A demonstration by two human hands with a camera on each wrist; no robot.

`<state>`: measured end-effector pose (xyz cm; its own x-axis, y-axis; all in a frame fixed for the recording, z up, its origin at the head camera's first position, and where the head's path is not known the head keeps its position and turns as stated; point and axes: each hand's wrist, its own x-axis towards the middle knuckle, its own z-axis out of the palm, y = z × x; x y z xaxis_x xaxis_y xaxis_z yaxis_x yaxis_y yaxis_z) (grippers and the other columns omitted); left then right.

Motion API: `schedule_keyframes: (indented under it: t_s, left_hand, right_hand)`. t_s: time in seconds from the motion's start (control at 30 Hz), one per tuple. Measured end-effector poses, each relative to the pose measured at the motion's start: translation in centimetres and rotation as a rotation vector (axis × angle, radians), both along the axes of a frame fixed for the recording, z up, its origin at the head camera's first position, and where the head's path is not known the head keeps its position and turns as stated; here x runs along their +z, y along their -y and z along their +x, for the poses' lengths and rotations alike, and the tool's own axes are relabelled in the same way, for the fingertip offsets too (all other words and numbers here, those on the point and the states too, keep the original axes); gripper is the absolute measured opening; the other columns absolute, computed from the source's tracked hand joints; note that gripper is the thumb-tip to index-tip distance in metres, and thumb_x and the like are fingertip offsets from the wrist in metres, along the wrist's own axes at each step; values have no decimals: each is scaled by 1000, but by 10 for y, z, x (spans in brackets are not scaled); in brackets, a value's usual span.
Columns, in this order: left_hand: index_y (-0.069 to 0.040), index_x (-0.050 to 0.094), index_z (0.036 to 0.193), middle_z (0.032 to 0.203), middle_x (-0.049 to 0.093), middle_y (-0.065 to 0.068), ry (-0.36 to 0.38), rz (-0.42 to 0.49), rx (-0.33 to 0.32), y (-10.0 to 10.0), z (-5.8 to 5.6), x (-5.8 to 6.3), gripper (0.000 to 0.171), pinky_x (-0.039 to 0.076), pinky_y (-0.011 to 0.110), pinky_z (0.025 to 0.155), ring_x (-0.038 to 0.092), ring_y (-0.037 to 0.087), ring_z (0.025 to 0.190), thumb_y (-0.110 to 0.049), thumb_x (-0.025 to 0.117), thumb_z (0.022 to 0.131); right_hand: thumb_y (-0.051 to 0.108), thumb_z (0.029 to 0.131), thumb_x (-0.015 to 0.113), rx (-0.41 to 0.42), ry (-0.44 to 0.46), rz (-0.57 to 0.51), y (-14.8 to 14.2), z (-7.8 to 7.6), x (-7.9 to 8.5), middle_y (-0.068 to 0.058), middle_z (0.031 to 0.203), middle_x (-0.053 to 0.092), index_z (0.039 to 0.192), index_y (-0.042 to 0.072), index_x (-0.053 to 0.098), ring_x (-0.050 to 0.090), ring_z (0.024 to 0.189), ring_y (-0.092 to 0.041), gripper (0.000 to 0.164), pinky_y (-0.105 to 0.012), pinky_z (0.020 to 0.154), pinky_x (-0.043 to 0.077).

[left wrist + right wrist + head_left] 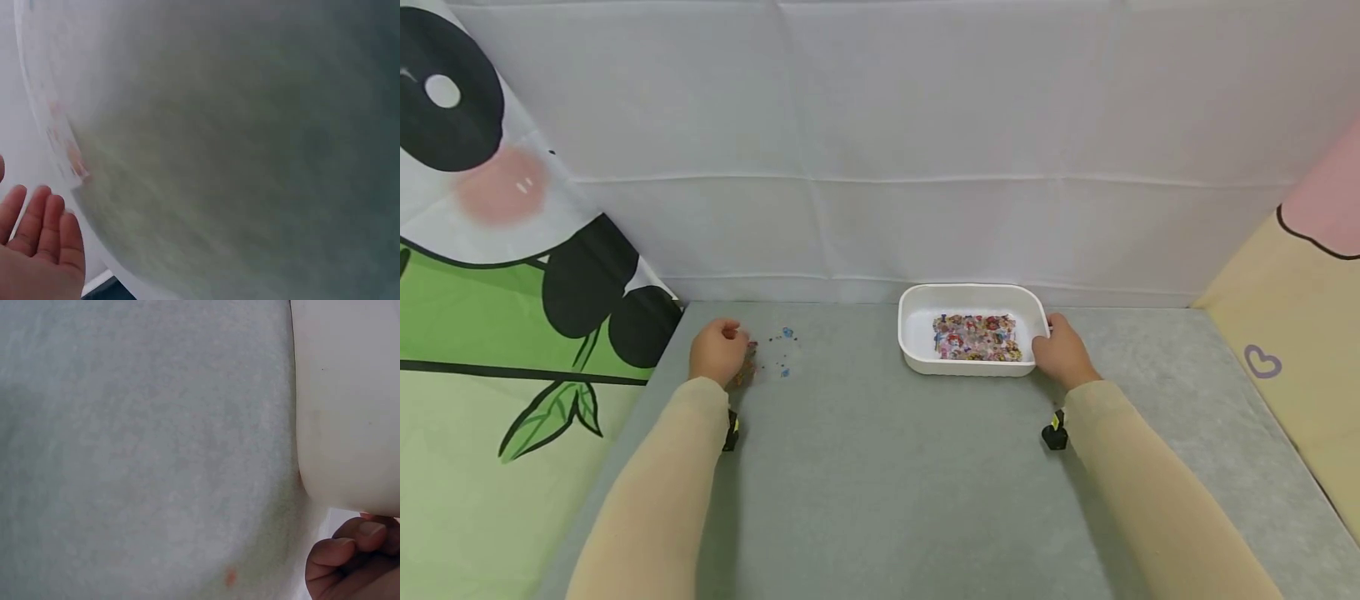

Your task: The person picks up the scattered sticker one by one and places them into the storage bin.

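A white plastic tray (910, 329) stands on the table toward the back. Many small colourful printed pieces (976, 337) lie on its floor. My right hand (1063, 350) grips the tray's right end; in the right wrist view its curled fingers (334, 553) are at the tray's white wall (350, 412). At the table's left side my left hand (718, 350) is beside a clear piece with orange-brown print (745, 368). Its fingers (51, 225) look loosely extended in the left wrist view, apart from a clear printed piece (72, 153) on the table.
Small blue bits (787, 332) lie to the right of the left hand. A grey cloth covers the table (880, 483). White fabric (850, 150) hangs behind it, with printed cartoon panels on the left and right.
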<state>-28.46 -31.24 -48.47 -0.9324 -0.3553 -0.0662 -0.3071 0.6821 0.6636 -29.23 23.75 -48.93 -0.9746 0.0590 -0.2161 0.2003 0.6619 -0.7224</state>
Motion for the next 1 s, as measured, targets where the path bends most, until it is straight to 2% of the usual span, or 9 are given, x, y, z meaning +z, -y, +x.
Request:
schedule_keyframes:
  t_s: [0.13,0.33,0.53,0.77,1.0]
  left_hand:
    - [0,48,150,143,52,26,44,-45,-30,6,2,-2,52,40,60,108,49,44,130,-29,54,107]
    - [0,49,150,151,49,25,49,-157,-117,11,1,-9,53,34,62,113,41,46,141,-26,58,105]
    - [2,52,146,147,51,27,34,-308,-168,12,-5,-17,52,34,63,111,44,49,136,-27,61,104]
    - [1,52,145,145,48,30,71,-439,-211,10,-9,-22,55,31,66,110,42,53,132,-33,60,103]
    - [2,55,141,141,51,30,50,-501,-268,9,-8,-22,53,33,68,106,44,52,129,-32,64,101]
  right_hand:
    - [15,101,37,1,-8,5,-1,0,0,-34,145,43,153,-10,28,46,129,-45,58,-61,110,36]
    - [15,101,37,2,-15,5,-3,-2,-1,-33,144,45,152,-10,29,46,128,-45,58,-60,110,36]
    - [15,101,37,2,-17,4,-3,-2,-1,-33,144,45,152,-9,29,47,127,-45,58,-60,109,37]
    - [15,100,36,8,-17,-3,-1,-1,-1,-34,146,43,153,-9,29,46,129,-46,58,-60,109,37]
    - [15,100,36,3,-22,-4,-3,-1,-4,-35,147,42,153,-10,28,46,130,-47,59,-61,107,38]
